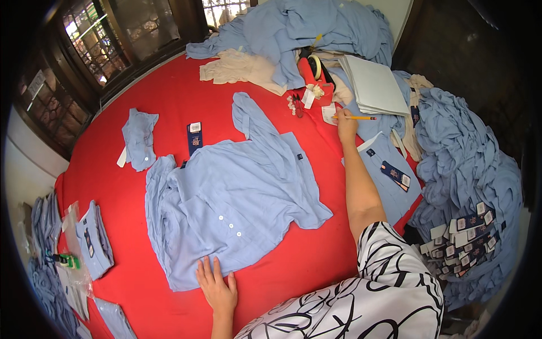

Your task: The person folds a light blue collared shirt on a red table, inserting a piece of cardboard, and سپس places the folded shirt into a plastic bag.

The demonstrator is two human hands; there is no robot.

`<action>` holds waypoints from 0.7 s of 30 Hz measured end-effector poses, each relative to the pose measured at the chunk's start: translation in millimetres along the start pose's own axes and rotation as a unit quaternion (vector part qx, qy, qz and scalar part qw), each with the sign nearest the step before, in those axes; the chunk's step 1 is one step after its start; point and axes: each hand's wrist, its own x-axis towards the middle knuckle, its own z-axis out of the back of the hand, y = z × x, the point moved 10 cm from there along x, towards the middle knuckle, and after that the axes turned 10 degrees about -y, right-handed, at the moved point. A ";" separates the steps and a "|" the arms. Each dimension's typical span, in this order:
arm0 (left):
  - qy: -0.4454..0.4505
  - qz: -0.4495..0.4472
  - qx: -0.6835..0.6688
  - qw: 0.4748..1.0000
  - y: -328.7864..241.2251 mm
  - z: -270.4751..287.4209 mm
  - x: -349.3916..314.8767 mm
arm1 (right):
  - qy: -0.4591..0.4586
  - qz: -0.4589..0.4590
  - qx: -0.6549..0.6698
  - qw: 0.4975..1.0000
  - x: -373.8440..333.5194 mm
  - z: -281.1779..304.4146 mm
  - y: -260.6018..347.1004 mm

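A light blue long-sleeved shirt with white buttons lies spread on the red cloth, one sleeve stretched toward the far side. A dark blue hang tag sticks out by its collar. My left hand rests flat on the shirt's near edge, fingers spread. Farther off to the right, my right hand is closed on a yellow pencil. The pencil's tip end is over a small white paper slip; any writing is too small to make out. My right forearm passes beside a folded blue shirt with tags.
Snips and a red tape dispenser lie at the back. White sheets are stacked on blue garments. A heap of shirts and bunched tags fill the right. Packed shirts line the left; a small blue piece lies far left.
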 end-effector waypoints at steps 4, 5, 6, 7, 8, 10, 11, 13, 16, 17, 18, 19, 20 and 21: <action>-0.003 -0.005 -0.001 1.000 -0.2 -1.0 0.2 | 0.009 0.018 -0.042 0.999 5.3 2.0 -5.6; -0.003 -0.005 -0.001 1.000 -1.0 -1.7 0.6 | 0.008 0.032 -0.052 0.998 9.4 3.4 -6.1; -0.002 -0.004 0.003 1.000 -0.9 -1.3 0.5 | 0.009 0.043 -0.060 0.997 9.5 1.1 -4.2; -0.002 -0.003 0.006 1.000 -0.7 -0.8 0.3 | 0.014 0.041 -0.067 0.997 10.0 -1.4 -4.7; 0.000 -0.002 0.006 1.000 -0.4 -0.5 0.4 | 0.018 0.040 -0.074 0.996 11.0 -3.0 -5.0; 0.003 0.002 0.001 1.000 -0.8 -1.6 1.5 | 0.019 0.019 -0.061 0.998 14.6 -4.2 -10.0; 0.005 0.003 0.000 1.000 -0.1 -2.3 1.8 | 0.015 -0.003 -0.039 0.999 15.5 -3.8 -14.5; 0.010 0.006 0.000 1.000 1.4 -4.2 1.5 | 0.010 -0.030 -0.010 0.999 15.8 -4.6 -17.2; 0.013 0.011 0.001 1.000 1.8 -2.7 0.2 | 0.007 -0.042 -0.004 0.999 11.7 -5.5 -12.1; 0.010 0.010 0.002 1.000 2.1 -2.1 0.0 | 0.007 -0.043 -0.012 0.999 10.3 -6.1 -9.1; 0.008 0.007 0.002 1.000 1.7 -1.8 -0.1 | 0.006 -0.043 -0.021 0.999 9.8 -4.3 -9.4; 0.007 0.005 0.001 1.000 1.3 -1.5 -0.3 | 0.008 -0.036 -0.022 0.999 9.1 -4.6 -7.9; 0.007 0.005 0.001 1.000 1.7 -1.6 -0.7 | 0.012 -0.029 -0.024 0.999 8.8 -5.3 -6.3; 0.006 0.005 0.000 1.000 1.8 -1.9 -0.3 | 0.014 -0.021 -0.025 0.999 10.4 -5.2 -6.2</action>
